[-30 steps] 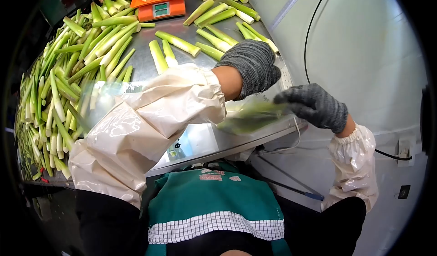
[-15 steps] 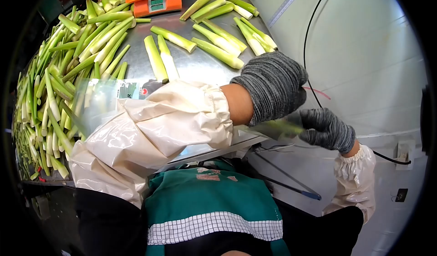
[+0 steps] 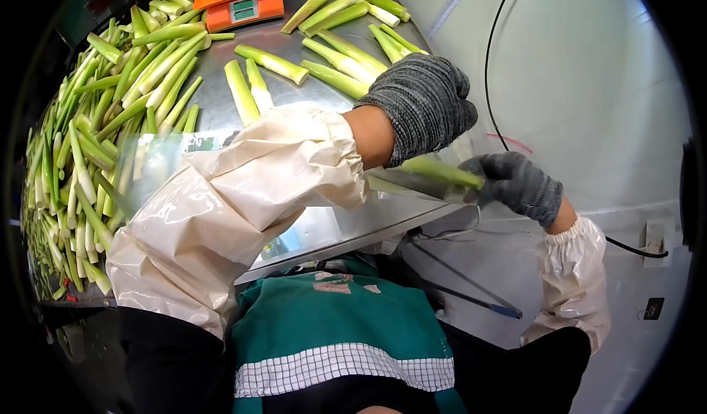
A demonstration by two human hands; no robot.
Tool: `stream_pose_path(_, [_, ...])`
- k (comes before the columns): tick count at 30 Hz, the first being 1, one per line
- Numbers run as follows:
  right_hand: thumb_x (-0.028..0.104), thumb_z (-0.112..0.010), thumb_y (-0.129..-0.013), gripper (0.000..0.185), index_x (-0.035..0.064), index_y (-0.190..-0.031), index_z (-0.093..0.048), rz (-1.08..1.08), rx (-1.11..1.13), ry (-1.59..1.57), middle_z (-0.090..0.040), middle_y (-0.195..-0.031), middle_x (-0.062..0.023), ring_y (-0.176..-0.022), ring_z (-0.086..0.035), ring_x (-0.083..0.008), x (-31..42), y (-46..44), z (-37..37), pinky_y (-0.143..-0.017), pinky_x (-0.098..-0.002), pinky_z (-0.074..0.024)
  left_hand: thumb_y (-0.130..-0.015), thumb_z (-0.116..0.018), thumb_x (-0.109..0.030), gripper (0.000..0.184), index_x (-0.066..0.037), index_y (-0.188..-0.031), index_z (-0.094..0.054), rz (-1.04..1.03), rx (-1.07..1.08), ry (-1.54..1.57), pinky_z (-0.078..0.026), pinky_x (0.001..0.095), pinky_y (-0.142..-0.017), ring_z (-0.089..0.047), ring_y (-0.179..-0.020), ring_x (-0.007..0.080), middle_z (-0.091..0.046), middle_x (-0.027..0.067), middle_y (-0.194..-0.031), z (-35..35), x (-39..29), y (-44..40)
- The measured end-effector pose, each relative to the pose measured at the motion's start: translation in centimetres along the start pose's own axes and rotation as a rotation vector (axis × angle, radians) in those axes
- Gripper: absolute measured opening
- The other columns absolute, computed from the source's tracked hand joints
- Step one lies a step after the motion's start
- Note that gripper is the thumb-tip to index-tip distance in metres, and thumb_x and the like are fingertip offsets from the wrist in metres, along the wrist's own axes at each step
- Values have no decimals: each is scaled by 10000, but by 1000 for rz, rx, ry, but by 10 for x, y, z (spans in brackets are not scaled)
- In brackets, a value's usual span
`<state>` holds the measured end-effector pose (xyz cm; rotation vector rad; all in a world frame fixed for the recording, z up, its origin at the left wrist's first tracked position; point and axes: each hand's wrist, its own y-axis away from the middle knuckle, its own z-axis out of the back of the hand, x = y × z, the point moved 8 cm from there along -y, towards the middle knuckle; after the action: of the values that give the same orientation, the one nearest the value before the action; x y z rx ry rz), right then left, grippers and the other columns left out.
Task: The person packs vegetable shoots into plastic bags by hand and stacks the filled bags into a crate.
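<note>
The left hand [image 3: 427, 108] was curled closed, what it gripped hidden. The right hand [image 3: 518, 188] was bent beside the bagged stalks [image 3: 444, 172], its grip unclear. These lay between both hands, by the edge of the surface [image 3: 296, 96].

Smooth stalks [image 3: 269, 63], shiny metal table [image 3: 213, 107]

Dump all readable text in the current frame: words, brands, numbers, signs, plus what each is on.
Nothing legible enough to quote.
Orange scale's display: digits too small.
Clear plastic bag: print partly covered, unreadable.
Ruler-like strip on wall: markings too faint.
Green apron's pinkish patches: worn, no lettering readable.
</note>
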<state>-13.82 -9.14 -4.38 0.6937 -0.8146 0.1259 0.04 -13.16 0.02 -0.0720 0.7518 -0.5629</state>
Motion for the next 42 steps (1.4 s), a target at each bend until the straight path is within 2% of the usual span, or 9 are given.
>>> stream_pose_path(3, [278, -607, -720, 390, 6, -994, -554, 423, 178, 727, -572, -902, -187, -820, -561, -297, 3, -24, -22, -783, -312, -434, -720, -562, -206, 192, -19, -692, -592, 54, 42, 9, -462, 338, -595, -560, -552, 258, -564, 120, -587, 0, -1, 2])
stream_pose_path(7, [308, -598, -730, 321, 23, -871, -549, 263, 292, 766, -577, -757, -177, -759, -554, -338, -6, -45, -35, -718, -363, -446, -718, -580, -176, 155, -22, -705, -586, -256, -163, -151, -467, 297, -565, -570, -540, 209, -562, 98, -574, -6, 9, 2])
stream_pose_path(14, [243, -623, -702, 387, 101, -1053, -544, 69, 118, 1149, -596, -774, -150, -679, -580, -285, 4, -54, -33, -644, -329, -466, -719, -560, -173, 168, -8, -729, -594, 36, -160, 116, -467, 289, -567, -569, -547, 196, -571, 122, -611, 9, 34, 12])
stream_pose_path(21, [269, -636, -684, 300, 33, -864, -590, 160, -144, 849, -574, -654, -176, -574, -557, -301, 41, -51, -24, -560, -344, -460, -734, -554, -147, 163, 7, -689, -586, 20, -99, 293, -444, 256, -465, -525, -467, 118, -537, 68, -533, 13, 42, 15])
stream_pose_path(26, [176, -485, -821, 195, 12, -845, -588, -490, -136, 201, -558, -593, -38, -474, -525, -124, 0, -50, -6, -477, -234, -449, -746, -548, -163, 186, 3, -666, -573, -67, -140, 364, -431, 244, -417, -520, -454, 111, -529, 64, -517, 15, 44, 11])
stream_pose_path(28, [202, -500, -816, 193, 31, -852, -580, 136, 0, 370, -574, -644, -46, -521, -535, -112, 15, -58, -17, -504, -230, -456, -751, -541, -151, 180, -5, -648, -565, 252, 43, 639, -425, 244, -385, -522, -446, 117, -533, 65, -523, 3, 65, 12])
stream_pose_path(30, [206, -548, -777, 188, 38, -860, -565, -302, 118, 521, -587, -685, -85, -601, -570, -177, 12, -56, -24, -564, -275, -471, -761, -523, -132, 180, -5, -638, -559, -205, -230, 350, -424, 253, -368, -523, -439, 118, -535, 72, -522, 19, 44, 16])
stream_pose_path(32, [187, -565, -743, 194, 45, -876, -558, 284, 253, 1126, -594, -750, -124, -686, -581, -260, 24, -67, -51, -627, -333, -477, -733, -556, -129, 115, -30, -680, -579, -177, -165, 282, -443, 257, -411, -549, -481, 144, -547, 65, -589, 8, 45, 14])
stream_pose_path(42, [212, -450, -776, 206, 67, -878, -557, 275, 29, 1412, -585, -782, -125, -661, -581, -287, 23, -84, -56, -629, -367, -485, -668, -583, -172, 104, -103, -736, -620, -320, -234, -130, -460, 341, -593, -571, -655, 241, -572, 85, -722, 6, 42, 20])
